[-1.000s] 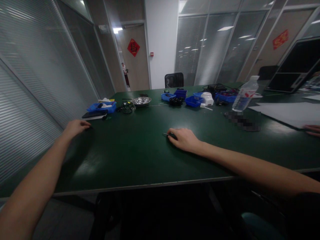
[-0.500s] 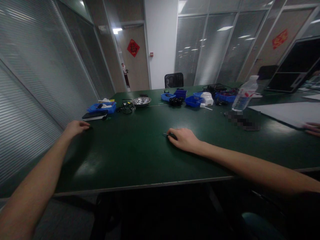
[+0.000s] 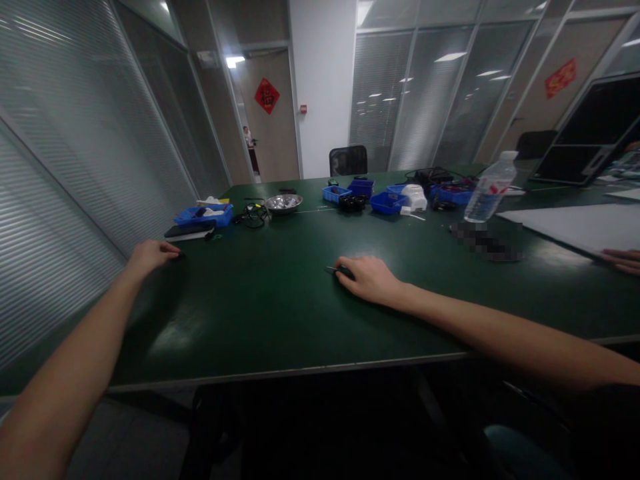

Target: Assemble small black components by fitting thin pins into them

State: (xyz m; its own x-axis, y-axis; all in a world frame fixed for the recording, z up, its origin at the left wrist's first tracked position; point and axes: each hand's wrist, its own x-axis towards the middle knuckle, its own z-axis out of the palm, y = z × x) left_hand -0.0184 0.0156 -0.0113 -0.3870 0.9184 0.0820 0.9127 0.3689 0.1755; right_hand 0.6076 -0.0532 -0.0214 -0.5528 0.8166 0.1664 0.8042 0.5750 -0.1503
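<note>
My left hand (image 3: 153, 257) rests on the left side of the green table (image 3: 250, 300), with thumb and fingers pinched together. At its fingertips lies a small dark object (image 3: 180, 255), too small to name. Near the table's middle, my right hand (image 3: 370, 277) lies low on the surface with its fingers curled. It is closed on a small dark-handled tool (image 3: 345, 271) like a screwdriver. The tool's thin metal shaft points left, and part of its handle is hidden by the fingers.
Behind my left hand are a dark notebook (image 3: 190, 231), a blue basket (image 3: 205, 215), cables (image 3: 253, 215) and a steel bowl (image 3: 284, 204). Blue trays (image 3: 387, 203) stand farther back. A water bottle (image 3: 490, 189) stands right of them, and another person's hand (image 3: 623, 259) touches a white board (image 3: 575, 223).
Both of my hands stay almost in place. The other person's hand at the right edge has shifted slightly left along the white board.
</note>
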